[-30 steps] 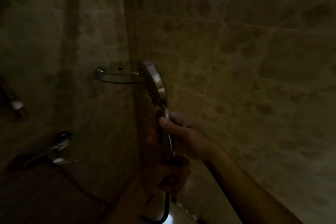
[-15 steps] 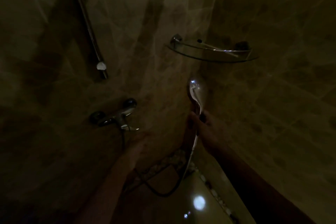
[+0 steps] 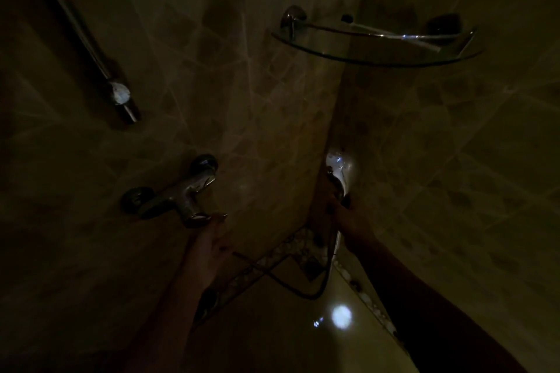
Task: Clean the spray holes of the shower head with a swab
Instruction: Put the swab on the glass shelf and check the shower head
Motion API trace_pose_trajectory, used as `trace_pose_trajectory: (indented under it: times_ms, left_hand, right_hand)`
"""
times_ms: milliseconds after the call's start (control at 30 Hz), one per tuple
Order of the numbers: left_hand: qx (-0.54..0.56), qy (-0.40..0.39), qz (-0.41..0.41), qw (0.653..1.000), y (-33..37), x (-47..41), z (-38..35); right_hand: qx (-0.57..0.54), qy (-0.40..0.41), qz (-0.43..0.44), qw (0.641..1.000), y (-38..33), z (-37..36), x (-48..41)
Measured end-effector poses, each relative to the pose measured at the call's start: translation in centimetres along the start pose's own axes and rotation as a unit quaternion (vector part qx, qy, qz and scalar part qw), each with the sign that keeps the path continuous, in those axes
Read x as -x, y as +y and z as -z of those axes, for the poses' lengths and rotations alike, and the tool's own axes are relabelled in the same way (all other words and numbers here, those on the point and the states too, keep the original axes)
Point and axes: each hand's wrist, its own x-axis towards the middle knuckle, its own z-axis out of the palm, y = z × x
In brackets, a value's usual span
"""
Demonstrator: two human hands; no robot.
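Place: dim bathroom shower corner
Walls (image 3: 454, 145): tiled
9 o'clock: mixer tap (image 3: 178, 194)
1 o'clock: glass corner shelf (image 3: 378, 62)
10 o'clock: riser rail (image 3: 75, 26)

From my seat the tan-brown tiled walls (image 3: 454, 160) look mottled like marble, crossed by pale diagonal grout lines. The slanted silver metal rail (image 3: 78, 33) at upper left has a whitish patch near its lower end. The clear glass corner shelf (image 3: 378, 54) at upper right has chrome fittings. The silver mixer tap (image 3: 178, 194) and the chrome shower head (image 3: 341, 165) near centre show white glints. Low down I see a thin black hose (image 3: 303, 291), a dark-and-light mosaic border strip (image 3: 272, 260) and a pale yellow glossy floor (image 3: 288, 327) with a white glare spot (image 3: 341, 316).
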Motion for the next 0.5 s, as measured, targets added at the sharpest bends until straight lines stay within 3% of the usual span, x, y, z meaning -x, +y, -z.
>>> trace_pose_trajectory:
  times_ms: [500]
  left_hand:
    - [-0.051,-0.019,0.007,0.999,-0.1,2.5,1.0]
  right_hand:
    - [0.049,0.028,-0.002,0.998,1.3,1.6,0.6]
